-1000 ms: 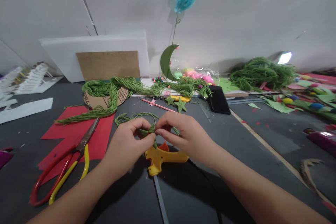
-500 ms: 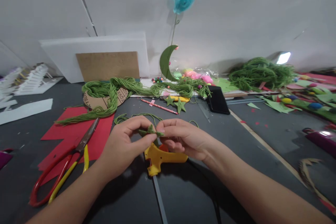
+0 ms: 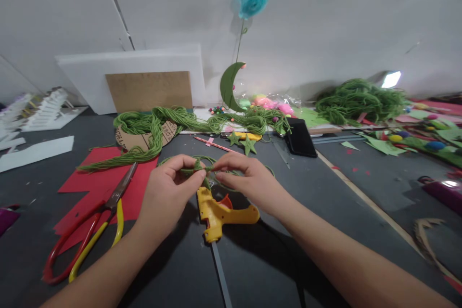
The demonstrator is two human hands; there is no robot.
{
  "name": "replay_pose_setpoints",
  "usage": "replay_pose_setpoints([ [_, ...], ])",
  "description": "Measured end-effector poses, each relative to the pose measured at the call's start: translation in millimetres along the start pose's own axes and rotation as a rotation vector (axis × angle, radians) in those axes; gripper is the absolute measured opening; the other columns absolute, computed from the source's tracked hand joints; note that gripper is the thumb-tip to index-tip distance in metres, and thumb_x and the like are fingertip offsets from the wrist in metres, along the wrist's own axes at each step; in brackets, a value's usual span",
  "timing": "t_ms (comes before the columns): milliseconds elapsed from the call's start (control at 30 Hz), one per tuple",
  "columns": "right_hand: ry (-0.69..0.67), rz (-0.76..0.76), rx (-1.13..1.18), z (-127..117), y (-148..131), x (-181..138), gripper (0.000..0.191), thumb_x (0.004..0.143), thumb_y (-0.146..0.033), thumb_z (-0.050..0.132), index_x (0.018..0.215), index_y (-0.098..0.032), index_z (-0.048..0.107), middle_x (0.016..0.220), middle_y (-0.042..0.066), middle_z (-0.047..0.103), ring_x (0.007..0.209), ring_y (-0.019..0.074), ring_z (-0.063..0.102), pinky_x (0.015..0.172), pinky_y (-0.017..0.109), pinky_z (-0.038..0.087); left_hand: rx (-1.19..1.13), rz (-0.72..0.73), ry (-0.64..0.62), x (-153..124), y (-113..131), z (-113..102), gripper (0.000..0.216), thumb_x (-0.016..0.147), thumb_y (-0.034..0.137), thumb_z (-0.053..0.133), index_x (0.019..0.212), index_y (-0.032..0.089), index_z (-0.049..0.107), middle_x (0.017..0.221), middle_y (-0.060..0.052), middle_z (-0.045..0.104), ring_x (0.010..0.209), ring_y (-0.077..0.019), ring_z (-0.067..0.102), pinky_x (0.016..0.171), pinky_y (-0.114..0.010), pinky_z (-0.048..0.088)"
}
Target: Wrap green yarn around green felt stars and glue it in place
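Observation:
My left hand [image 3: 173, 185] pinches a small green star [image 3: 197, 165] between thumb and fingers, partly covered by them. Close beside it, my right hand [image 3: 245, 178] has thumb and forefinger together at the star's right point, on what looks like a green yarn strand. Loose green yarn loops behind both hands. Below them lies a yellow glue gun [image 3: 213, 214] with an orange trigger and a grey glue stick out of its back. Two finished-looking green stars [image 3: 248, 144] rest farther back on the table.
Red-and-yellow-handled scissors [image 3: 108, 211] lie on red paper [image 3: 86, 183] at left. Behind are a green yarn hank [image 3: 155, 127] on cardboard, a green crescent [image 3: 228, 87], a pencil [image 3: 216, 144] and a black phone [image 3: 301, 138]. More yarn [image 3: 361, 101] is heaped at right.
Both hands have shifted slightly up and away from the glue gun, with the star moving a little left. My right hand has turned palm-down and drawn its fingertips over the star's right point.

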State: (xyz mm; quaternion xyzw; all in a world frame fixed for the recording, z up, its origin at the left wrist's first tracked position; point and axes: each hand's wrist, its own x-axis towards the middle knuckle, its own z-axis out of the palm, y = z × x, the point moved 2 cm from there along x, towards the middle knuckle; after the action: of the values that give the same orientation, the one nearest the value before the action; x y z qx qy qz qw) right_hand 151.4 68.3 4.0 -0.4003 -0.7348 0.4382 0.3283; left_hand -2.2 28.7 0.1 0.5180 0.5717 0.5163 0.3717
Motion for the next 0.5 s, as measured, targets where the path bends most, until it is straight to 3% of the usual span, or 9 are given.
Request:
replay_pose_setpoints([
  [100,0.131,-0.175,-0.097,-4.4,-10.1,-2.6,0.003,0.070,-0.016,0.060,0.071,-0.018,0.063,0.077,0.001,0.058,0.078,0.0138,0.055,0.074,0.028,0.041,0.143,0.051,0.023,-2.8,4.1,0.2,0.006,0.069,0.022,0.060,0.073,0.018,0.061,0.070,0.003,0.063,0.063,-0.0109,0.056,0.060,-0.020,0.044],
  [267,0.120,-0.166,-0.080,-0.9,-12.4,-6.5,0.006,0.072,-0.019,0.061,0.067,-0.018,0.059,0.072,0.000,0.057,0.072,0.0130,0.054,0.067,0.026,0.041,0.124,0.048,-0.057,-5.3,3.4,4.2,0.007,0.070,0.024,0.060,0.072,0.018,0.061,0.071,0.002,0.062,0.068,-0.0134,0.058,0.064,-0.023,0.045],
  [367,0.100,-0.143,-0.064,0.7,-9.9,-7.0,0.007,0.073,-0.016,0.059,0.067,-0.018,0.058,0.071,-0.001,0.057,0.069,0.0121,0.053,0.066,0.025,0.040,0.059,-0.014,-0.079,-4.2,2.5,4.6,0.008,0.068,0.025,0.062,0.072,0.018,0.062,0.070,0.002,0.062,0.066,-0.0130,0.057,0.062,-0.022,0.044],
  [500,0.126,-0.242,-0.093,-0.2,-12.1,-9.0,0.011,0.073,-0.011,0.059,0.064,-0.017,0.055,0.069,-0.002,0.056,0.068,0.0107,0.052,0.066,0.024,0.039,-0.151,-0.152,-0.181,-1.4,-1.2,5.3,0.006,0.066,0.022,0.064,0.069,0.017,0.062,0.065,0.002,0.062,0.063,-0.0109,0.056,0.060,-0.020,0.044],
])
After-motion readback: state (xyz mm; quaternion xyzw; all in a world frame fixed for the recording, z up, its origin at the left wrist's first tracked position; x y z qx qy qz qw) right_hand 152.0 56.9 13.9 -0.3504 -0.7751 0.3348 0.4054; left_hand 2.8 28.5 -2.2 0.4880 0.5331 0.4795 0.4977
